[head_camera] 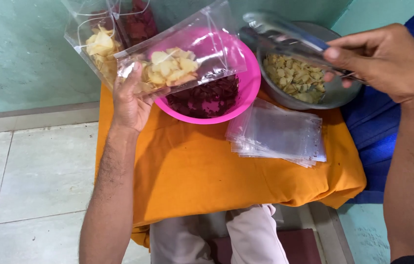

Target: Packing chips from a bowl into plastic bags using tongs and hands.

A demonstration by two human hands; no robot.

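a: the left hand [131, 100] is pinching a clear bag of pale chips [177, 61], tilted, just above the pink bowl of dark red chips [212, 95]. it looks loosely held, so chips could be spilling.

b: and the right hand [388, 61] is closing around metal tongs [285, 36] over the grey bowl of pale chips [305, 80]; a slack grip could be dropping them.

a: below it, empty clear bags [278, 134] are lying on the orange cloth [207, 171] covering the tabletop; beyond, a green wall [21, 49].
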